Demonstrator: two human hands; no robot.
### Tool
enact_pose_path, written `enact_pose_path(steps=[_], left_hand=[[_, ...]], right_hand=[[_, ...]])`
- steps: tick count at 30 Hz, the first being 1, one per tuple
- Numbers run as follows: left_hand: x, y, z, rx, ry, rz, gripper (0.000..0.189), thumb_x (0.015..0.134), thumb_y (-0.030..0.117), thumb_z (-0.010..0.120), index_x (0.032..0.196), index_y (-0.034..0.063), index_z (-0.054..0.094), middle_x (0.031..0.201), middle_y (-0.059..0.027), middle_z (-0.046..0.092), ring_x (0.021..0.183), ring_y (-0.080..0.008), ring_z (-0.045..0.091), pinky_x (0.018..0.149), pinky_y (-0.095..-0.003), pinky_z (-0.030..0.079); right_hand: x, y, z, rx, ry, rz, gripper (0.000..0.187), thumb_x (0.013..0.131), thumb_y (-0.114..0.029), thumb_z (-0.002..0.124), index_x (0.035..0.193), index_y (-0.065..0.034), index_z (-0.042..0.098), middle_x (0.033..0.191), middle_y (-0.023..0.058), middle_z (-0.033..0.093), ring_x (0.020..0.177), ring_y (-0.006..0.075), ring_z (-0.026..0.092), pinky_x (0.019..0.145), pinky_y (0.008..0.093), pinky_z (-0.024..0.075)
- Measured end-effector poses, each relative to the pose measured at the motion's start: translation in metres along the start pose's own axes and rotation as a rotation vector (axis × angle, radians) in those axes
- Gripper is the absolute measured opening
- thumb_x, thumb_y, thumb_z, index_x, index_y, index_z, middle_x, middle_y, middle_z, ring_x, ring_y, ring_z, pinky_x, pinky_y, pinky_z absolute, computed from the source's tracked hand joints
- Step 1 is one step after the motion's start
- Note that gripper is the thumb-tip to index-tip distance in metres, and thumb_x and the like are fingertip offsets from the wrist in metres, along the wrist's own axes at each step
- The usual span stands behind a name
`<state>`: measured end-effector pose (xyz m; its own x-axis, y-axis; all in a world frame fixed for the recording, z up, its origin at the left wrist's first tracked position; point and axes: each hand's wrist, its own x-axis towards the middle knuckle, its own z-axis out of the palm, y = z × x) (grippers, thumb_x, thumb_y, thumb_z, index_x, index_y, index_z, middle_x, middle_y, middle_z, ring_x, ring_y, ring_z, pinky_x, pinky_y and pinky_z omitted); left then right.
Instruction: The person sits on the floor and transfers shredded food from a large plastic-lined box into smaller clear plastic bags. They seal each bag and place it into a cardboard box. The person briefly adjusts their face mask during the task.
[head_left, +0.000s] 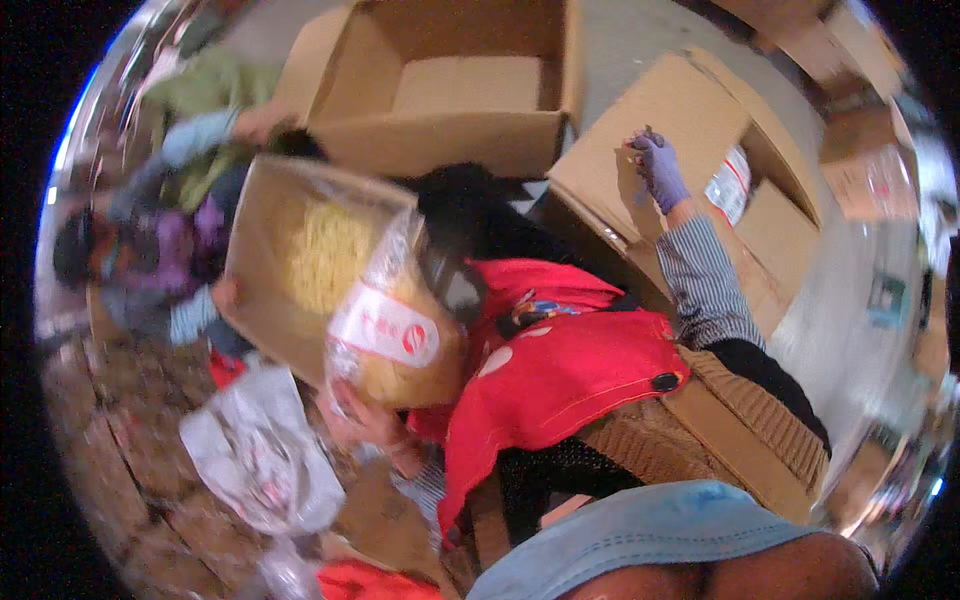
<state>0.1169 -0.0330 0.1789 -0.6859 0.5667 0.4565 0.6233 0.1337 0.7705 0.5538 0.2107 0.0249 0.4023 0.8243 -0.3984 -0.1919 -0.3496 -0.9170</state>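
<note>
My left hand (367, 424) grips the lower end of a clear plastic bag (420, 300) with yellowish contents and a white and red label. The bag leans over the near side of a cardboard box (262, 300). Inside that box lie pale yellow strips (328, 255), perhaps dried noodles. Off to the right, my right hand (660, 169), in a purple glove, hangs over a closed flap of a second cardboard box (675, 97). Its fingers are bent and blurred, so I cannot make out whether they hold anything.
A co-worker's hand (223, 294) is at the left side of the noodle box. Beyond stands a large open carton (442, 139). A plastic packet (729, 187) shows in the right box's opening. White crumpled plastic (262, 457) lies near brown packages (142, 397) at left.
</note>
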Motion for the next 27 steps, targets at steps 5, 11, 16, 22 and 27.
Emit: enact_pose_path(steps=[5,11,16,22,27], left_hand=[[0.036,0.002,-0.007,0.073,0.227,-0.143,0.027,0.090,0.022,0.057,0.084,-0.0045,0.057,0.074,-0.0086,0.057,0.068,-0.0159,0.048,0.063,-0.0325,0.042],[0.047,-0.005,0.011,-0.289,0.312,-0.179,0.024,0.090,0.020,0.056,0.081,-0.0023,0.056,0.071,-0.0033,0.054,0.064,-0.0123,0.045,0.058,-0.0279,0.039],[0.012,0.013,-0.003,-0.331,0.065,-0.103,0.022,0.090,0.019,0.055,0.076,0.0019,0.053,0.065,0.0039,0.044,0.060,-0.0047,0.036,0.051,-0.0216,0.029],[-0.011,-0.006,-0.027,-0.303,0.074,-0.231,0.020,0.090,0.018,0.052,0.082,-0.0002,0.057,0.072,-0.0015,0.052,0.067,-0.0102,0.045,0.061,-0.0228,0.037],[-0.006,-0.010,-0.039,-0.020,0.261,-0.061,0.017,0.084,0.010,0.062,0.095,-0.0028,0.061,0.092,-0.0108,0.063,0.085,-0.0191,0.058,0.081,-0.0322,0.046]], right_hand=[[-0.059,-0.045,0.093,0.024,-0.649,-0.117,0.028,0.089,-0.019,0.053,0.111,-0.0024,0.055,0.098,0.0058,0.065,0.065,0.0074,0.051,0.055,0.0179,0.0427],[-0.151,-0.062,0.206,0.053,-1.116,-0.028,0.028,0.092,-0.022,0.053,0.114,-0.0047,0.054,0.107,0.0039,0.062,0.071,0.0036,0.048,0.060,0.0133,0.0380],[-0.174,-0.041,0.252,0.173,-1.368,-0.109,0.047,0.085,-0.019,0.062,0.127,-0.0039,0.045,0.124,0.0036,0.053,0.082,0.0070,0.055,0.069,0.0190,0.0438],[-0.195,-0.039,0.221,-0.159,-1.371,0.029,0.027,0.083,-0.015,0.064,0.105,0.0012,0.062,0.100,0.0041,0.064,0.090,0.0109,0.058,0.083,0.0251,0.0451],[-0.219,-0.051,0.212,-0.170,-1.372,-0.207,0.021,0.082,-0.014,0.066,0.097,0.0008,0.062,0.087,0.0013,0.062,0.078,0.0079,0.055,0.070,0.0228,0.0453]])
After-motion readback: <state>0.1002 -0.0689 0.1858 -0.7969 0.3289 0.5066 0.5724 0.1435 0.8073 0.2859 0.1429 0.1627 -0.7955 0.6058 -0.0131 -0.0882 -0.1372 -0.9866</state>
